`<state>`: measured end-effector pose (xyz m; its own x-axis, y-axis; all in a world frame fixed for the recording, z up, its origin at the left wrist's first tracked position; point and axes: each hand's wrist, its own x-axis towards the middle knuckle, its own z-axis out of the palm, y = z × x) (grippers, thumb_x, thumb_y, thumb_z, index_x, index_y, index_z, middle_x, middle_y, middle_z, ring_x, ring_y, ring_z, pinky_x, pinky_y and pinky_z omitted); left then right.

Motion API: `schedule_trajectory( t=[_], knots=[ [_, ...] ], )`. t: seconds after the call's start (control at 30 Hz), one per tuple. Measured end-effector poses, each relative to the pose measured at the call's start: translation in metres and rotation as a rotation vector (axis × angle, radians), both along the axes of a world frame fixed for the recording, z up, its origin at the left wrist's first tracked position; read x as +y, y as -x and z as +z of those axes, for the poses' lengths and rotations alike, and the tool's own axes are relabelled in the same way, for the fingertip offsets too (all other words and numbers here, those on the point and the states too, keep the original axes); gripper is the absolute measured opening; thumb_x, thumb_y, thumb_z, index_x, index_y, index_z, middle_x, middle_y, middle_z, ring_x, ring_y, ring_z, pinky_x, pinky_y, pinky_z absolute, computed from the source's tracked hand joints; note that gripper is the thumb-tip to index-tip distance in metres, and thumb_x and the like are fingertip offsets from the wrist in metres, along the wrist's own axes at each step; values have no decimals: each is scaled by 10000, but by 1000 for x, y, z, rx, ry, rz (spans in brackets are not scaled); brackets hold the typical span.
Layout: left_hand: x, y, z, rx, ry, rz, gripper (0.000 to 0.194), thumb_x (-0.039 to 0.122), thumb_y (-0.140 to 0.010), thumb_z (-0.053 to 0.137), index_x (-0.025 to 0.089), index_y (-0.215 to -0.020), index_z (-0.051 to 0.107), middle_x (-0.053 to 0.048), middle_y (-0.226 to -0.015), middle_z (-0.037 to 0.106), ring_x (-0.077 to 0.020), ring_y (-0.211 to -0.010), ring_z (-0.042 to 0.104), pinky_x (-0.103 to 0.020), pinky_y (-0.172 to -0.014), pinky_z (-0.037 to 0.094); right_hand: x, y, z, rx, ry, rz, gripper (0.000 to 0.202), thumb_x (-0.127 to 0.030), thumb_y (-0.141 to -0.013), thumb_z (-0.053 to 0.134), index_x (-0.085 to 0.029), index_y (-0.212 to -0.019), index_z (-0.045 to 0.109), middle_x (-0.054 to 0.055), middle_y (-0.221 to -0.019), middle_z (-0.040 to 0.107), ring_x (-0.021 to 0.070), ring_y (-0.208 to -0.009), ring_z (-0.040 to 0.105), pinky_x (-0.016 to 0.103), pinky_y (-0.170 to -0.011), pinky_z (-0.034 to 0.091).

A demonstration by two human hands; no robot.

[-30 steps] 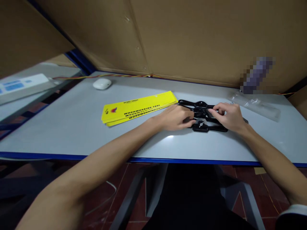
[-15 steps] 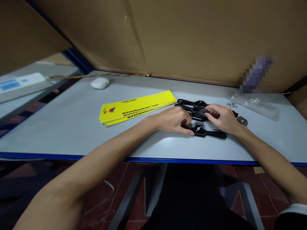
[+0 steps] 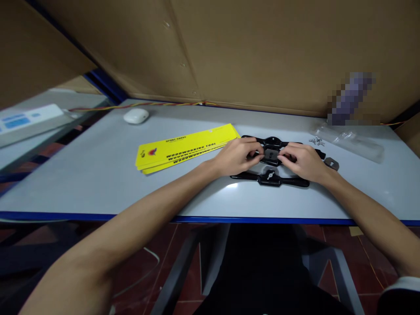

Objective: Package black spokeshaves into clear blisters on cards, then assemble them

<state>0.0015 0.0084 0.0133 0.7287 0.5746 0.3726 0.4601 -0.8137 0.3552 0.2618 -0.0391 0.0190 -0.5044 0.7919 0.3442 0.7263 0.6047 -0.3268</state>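
Three black spokeshaves lie one behind another on the table. On the middle spokeshave (image 3: 272,162) rests a flat, dark blade (image 3: 271,155) with small openings in it. My left hand (image 3: 238,156) pinches the blade's left edge between thumb and fingers. At its right edge, my right hand (image 3: 303,161) grips it in the same way. Closer to me sits the front spokeshave (image 3: 269,178), with a silver wing screw on its centre. The rear spokeshave (image 3: 271,140) is partly covered by my hands. Another grey blade (image 3: 332,163) lies right of my right hand.
Yellow printed cards (image 3: 183,146) are stacked to the left of the tools. Small silver screws (image 3: 316,141) lie behind my right hand, beside a clear plastic bag (image 3: 356,146). A white rounded object (image 3: 136,116) stands at the back left. Cardboard (image 3: 262,57) walls the rear.
My left hand has moved from the front spokeshave up to the middle one. The blade, tilted in my right hand before, now lies flat on the middle spokeshave between both hands.
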Motion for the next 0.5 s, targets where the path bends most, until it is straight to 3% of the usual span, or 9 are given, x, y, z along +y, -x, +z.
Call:
schedule_trajectory(
  t=[0.3, 0.5],
  knots=[
    [5, 2, -4, 101, 38, 16, 373, 322, -961, 573, 183, -1283, 701, -25, -823, 668, -184, -762, 622, -295, -697, 433, -2, -3, 11, -138, -40, -54, 258, -296, -1014, 501, -197, -941, 727, 82, -870, 731, 222, -772, 629, 357, -707, 424],
    [4, 1, -2, 100, 77, 13, 425, 335, -954, 597, 181, -1339, 689, -50, -925, 683, -186, -779, 628, -310, -713, 452, -2, -41, 38, -483, 17, -467, 307, -320, -965, 523, -209, -1147, 744, 144, -1136, 741, 330, -960, 677, 414, -747, 447]
  ],
)
